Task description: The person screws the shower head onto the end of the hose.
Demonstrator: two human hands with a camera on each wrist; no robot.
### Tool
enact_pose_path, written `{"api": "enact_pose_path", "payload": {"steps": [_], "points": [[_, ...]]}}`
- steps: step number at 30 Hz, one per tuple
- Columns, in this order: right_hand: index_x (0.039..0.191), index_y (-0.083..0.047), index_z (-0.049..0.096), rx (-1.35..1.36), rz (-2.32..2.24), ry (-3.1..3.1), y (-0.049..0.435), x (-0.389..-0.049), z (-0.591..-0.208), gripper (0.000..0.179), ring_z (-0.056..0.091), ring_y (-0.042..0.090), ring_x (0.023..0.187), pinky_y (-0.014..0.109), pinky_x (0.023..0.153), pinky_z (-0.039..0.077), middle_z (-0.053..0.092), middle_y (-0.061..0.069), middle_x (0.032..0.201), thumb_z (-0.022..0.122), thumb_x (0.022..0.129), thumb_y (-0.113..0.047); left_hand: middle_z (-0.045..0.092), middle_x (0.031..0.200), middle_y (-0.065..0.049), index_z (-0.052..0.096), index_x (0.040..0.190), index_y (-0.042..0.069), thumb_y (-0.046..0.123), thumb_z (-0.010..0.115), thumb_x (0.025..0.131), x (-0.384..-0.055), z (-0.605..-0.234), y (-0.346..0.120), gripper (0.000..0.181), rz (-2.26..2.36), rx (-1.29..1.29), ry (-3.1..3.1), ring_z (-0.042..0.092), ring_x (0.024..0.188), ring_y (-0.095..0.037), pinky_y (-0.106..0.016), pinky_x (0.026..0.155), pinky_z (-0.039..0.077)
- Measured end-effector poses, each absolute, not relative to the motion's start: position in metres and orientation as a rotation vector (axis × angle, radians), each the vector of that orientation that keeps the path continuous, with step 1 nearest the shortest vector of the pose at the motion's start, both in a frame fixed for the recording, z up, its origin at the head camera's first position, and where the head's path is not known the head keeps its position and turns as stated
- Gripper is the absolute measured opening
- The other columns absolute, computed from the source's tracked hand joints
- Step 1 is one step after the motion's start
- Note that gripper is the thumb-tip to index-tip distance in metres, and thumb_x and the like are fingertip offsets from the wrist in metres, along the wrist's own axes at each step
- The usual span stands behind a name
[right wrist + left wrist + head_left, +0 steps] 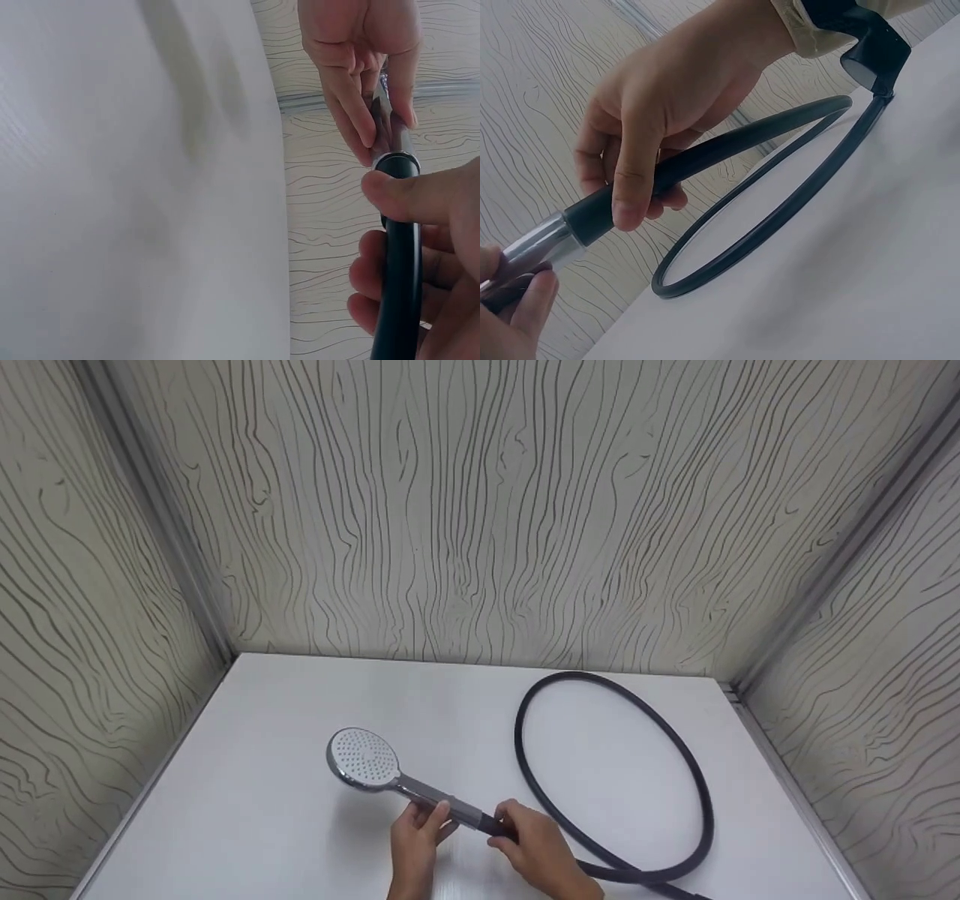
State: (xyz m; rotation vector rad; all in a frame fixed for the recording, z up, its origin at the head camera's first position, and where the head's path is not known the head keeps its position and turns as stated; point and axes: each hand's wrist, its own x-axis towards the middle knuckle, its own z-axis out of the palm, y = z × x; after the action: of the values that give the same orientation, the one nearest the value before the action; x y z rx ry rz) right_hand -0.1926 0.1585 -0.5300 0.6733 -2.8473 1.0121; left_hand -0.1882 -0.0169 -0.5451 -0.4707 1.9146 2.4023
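A hand shower (365, 757) with a round, dotted spray face and a grey and chrome handle is held above the table, tilted with its head to the upper left. My left hand (417, 840) grips the lower part of that handle, thumb on top. Just beyond the handle's end, my right hand (536, 844) pinches the thick end of a black hose (523, 735). In the left wrist view the hose end (592, 216) meets the chrome handle end (544, 246). The right wrist view shows the same joint between the left hand (367, 67) and the right thumb (409, 196).
From my right hand the hose runs into a large loop on the right side of the white table (262, 780). Its other end leaves the view at the bottom right. Wood-grain panels (450, 510) stand behind the table and on both sides.
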Motion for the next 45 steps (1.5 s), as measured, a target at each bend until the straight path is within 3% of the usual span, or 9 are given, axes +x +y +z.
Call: {"api": "enact_pose_path", "payload": {"steps": [4,12,23,31,35,45], "points": [[0.087,-0.022,0.057,0.748,0.974,-2.797,0.160,-0.193,-0.532,0.011,0.047,-0.006,0.062,0.011,0.054,0.044,0.059,-0.015,0.072,0.059,0.085,-0.032,0.054,0.122,-0.024,0.036,0.129,-0.007,0.025,0.054,0.089,-0.188,-0.545,-0.017,0.054,2.420,-0.462,1.882,0.063,0.104,-0.024,-0.027,0.087,0.054],[0.082,-0.022,0.056,0.882,0.920,-2.848,0.166,-0.197,-0.527,0.020,0.041,-0.005,0.057,0.010,0.051,0.037,0.052,-0.014,0.063,0.047,0.091,-0.037,0.055,0.122,-0.023,0.036,0.128,-0.008,0.023,0.057,0.087,-0.188,-0.542,-0.018,0.055,2.432,-0.416,1.858,0.063,0.104,-0.023,-0.025,0.087,0.054],[0.084,-0.024,0.062,0.747,0.940,-2.826,0.163,-0.195,-0.529,0.020,0.041,-0.006,0.057,0.009,0.050,0.039,0.053,-0.014,0.065,0.056,0.084,-0.043,0.057,0.118,-0.025,0.039,0.126,-0.009,0.028,0.057,0.088,-0.192,-0.541,-0.015,0.056,2.425,-0.455,1.938,0.064,0.100,-0.025,-0.028,0.083,0.056],[0.083,-0.022,0.062,0.726,0.900,-2.851,0.160,-0.191,-0.534,0.026,0.040,-0.006,0.058,0.009,0.051,0.039,0.051,-0.015,0.066,0.056,0.082,-0.048,0.052,0.124,-0.025,0.033,0.129,-0.008,0.042,0.051,0.087,-0.190,-0.545,-0.017,0.068,2.342,-0.443,1.909,0.059,0.109,-0.029,-0.027,0.087,0.054],[0.079,-0.022,0.061,0.797,0.843,-2.797,0.162,-0.191,-0.538,0.019,0.037,-0.005,0.057,0.008,0.050,0.037,0.049,-0.014,0.064,0.057,0.085,-0.039,0.054,0.122,-0.024,0.034,0.129,-0.010,0.042,0.055,0.084,-0.189,-0.544,-0.018,0.072,2.350,-0.429,1.872,0.060,0.107,-0.027,-0.027,0.087,0.054],[0.076,-0.022,0.062,0.841,0.928,-2.843,0.163,-0.193,-0.534,0.016,0.037,-0.005,0.054,0.009,0.049,0.036,0.048,-0.013,0.061,0.059,0.085,-0.036,0.056,0.118,-0.025,0.037,0.126,-0.012,0.042,0.065,0.077,-0.191,-0.542,-0.020,0.079,2.375,-0.422,1.835,0.064,0.101,-0.025,-0.030,0.086,0.055]]}}
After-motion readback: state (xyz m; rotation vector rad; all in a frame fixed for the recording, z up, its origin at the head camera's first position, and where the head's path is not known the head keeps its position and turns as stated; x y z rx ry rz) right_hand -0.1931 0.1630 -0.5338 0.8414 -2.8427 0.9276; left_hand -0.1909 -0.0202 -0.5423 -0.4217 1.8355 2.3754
